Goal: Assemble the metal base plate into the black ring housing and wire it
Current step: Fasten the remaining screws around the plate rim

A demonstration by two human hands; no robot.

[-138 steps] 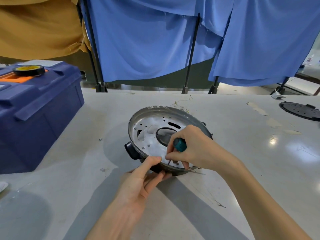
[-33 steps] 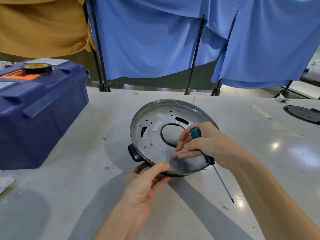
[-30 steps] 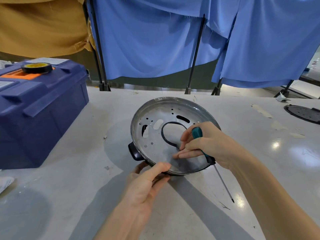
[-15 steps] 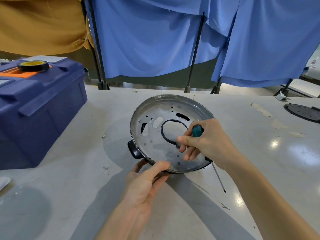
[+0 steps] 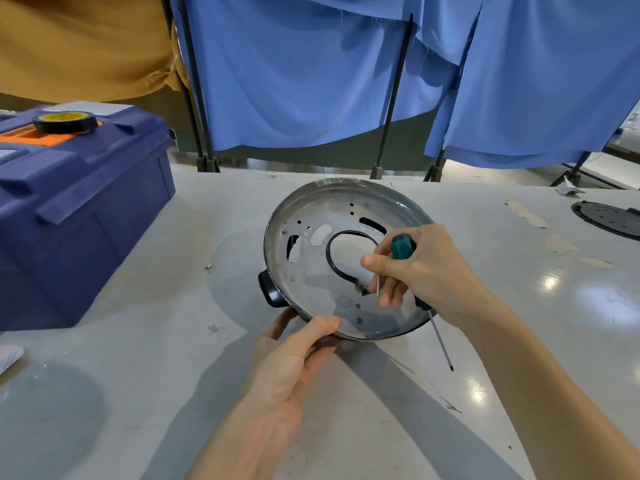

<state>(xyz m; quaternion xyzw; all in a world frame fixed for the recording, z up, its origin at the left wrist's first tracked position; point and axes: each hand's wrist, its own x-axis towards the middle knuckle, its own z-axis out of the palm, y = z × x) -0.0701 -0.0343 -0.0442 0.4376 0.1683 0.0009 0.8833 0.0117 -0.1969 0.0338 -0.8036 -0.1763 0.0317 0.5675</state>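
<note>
Left hand [image 5: 291, 358] grips tilted base plate [image 5: 322, 289] near rim; right hand [image 5: 426, 271] over plate centre, clutching screwdriver [image 5: 401, 247].

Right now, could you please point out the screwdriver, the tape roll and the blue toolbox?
screwdriver [image 5: 402, 247]: head view, teal handle end.
tape roll [image 5: 63, 117]: head view, yellow top face.
blue toolbox [image 5: 79, 237]: head view, near side wall.
</note>
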